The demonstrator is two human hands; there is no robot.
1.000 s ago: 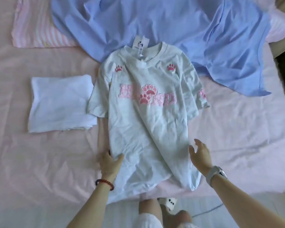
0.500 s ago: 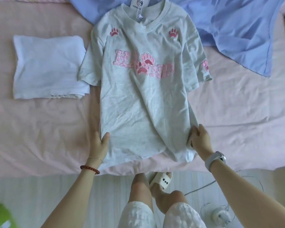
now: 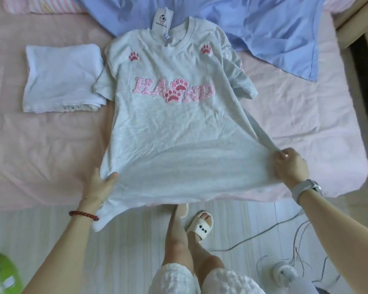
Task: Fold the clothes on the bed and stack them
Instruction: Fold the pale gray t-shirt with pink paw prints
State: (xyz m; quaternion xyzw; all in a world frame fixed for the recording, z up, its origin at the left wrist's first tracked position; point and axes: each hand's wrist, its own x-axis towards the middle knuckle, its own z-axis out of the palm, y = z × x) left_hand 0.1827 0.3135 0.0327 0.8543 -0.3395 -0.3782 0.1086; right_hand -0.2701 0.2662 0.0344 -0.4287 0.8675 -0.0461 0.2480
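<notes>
A light grey T-shirt (image 3: 174,128) with pink paw prints and pink letters lies front-up on the pink bed (image 3: 40,149), its collar far from me and a paper tag at the neck. My left hand (image 3: 101,183) grips the hem's left corner. My right hand (image 3: 290,166) pinches the hem's right corner. Between them the hem is stretched wide and lifted past the bed's near edge. A folded white garment (image 3: 62,77) rests to the left of the shirt. A blue shirt (image 3: 263,26) is spread unfolded behind it.
A pink striped pillow (image 3: 40,5) lies at the far left. A wooden bed frame (image 3: 348,18) shows at the far right. On the floor near my feet run grey cables (image 3: 263,234), with a white fan (image 3: 285,272) and a green object (image 3: 0,270).
Both hands went from resting beside the hem to gripping its corners. They have moved apart and pulled the hem wide towards me, flattening the shirt's body.
</notes>
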